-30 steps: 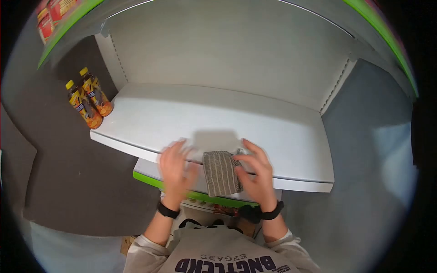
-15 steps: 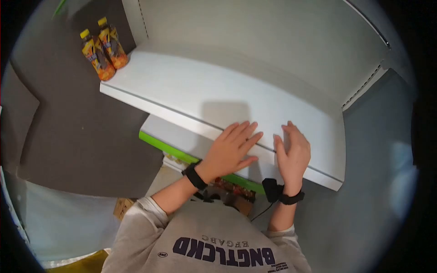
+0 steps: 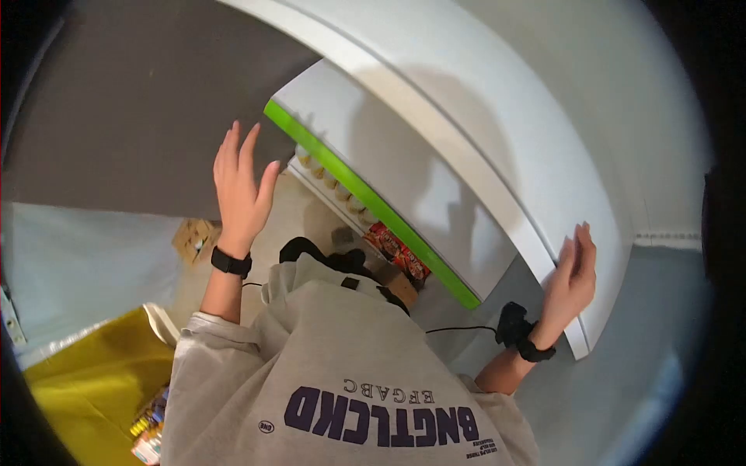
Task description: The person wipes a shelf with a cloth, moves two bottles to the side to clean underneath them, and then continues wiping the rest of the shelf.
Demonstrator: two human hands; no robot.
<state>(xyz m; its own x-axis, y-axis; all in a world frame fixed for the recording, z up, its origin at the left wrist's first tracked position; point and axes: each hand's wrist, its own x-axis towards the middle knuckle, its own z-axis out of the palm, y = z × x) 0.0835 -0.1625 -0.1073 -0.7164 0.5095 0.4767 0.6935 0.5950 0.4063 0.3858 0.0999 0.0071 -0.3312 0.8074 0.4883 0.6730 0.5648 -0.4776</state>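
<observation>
My left hand (image 3: 242, 190) is raised at the left, fingers spread, holding nothing, beside the left end of a lower shelf with a green front edge (image 3: 350, 181). At the right, my right hand (image 3: 571, 279) is over the front edge of the white upper shelf (image 3: 466, 147), near its right end. Its fingers are extended with nothing in them; whether it touches the shelf I cannot tell. Black bands circle both wrists.
Under the green edge are several pale-lidded containers (image 3: 330, 180) and red packages (image 3: 396, 252). A cardboard box (image 3: 194, 239) lies on the floor at left. Lower left, a yellow cloth-like surface (image 3: 101, 369) adjoins some bottles (image 3: 149, 419). A dark cable runs by my waist.
The view has turned down and left, and the two orange bottles have left it. My hands have moved apart, the left away from the shelf edge, the right toward the shelf's right end.
</observation>
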